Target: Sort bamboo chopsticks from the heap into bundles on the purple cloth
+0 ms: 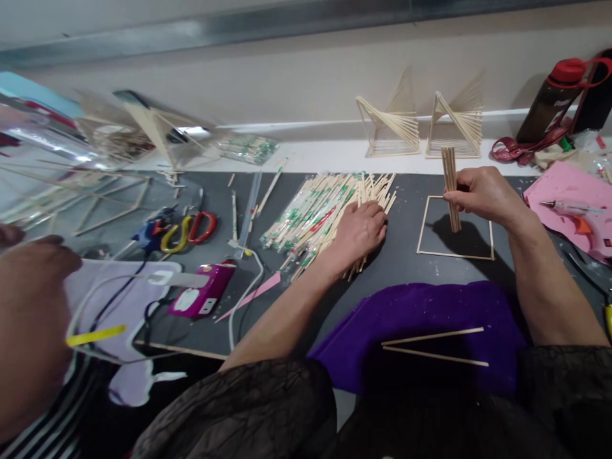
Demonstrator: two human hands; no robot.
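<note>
In my right hand (488, 191) is an upright bundle of wooden chopsticks (449, 172), pinched between thumb and fingers. It stands over a square frame of thin sticks (454, 257) lying on the dark grey mat (401, 271); I cannot tell whether its lower end touches the mat. My left hand (361, 229) rests on a pile of loose chopsticks (375, 191), its fingers curled down into them. Beside that hand lie chopsticks in clear wrappers with green print (306, 213). Two sticks joined in a V (433, 338) lie on purple cloth (373, 319) before me.
Two twisted stick models (394, 131) stand by the wall. At right are a bottle (549, 102), a glue gun (586, 223) on pink felt (549, 185) and pliers. Scissors (203, 226), a purple power block (203, 290), cables and another person's arm (33, 319) occupy the left.
</note>
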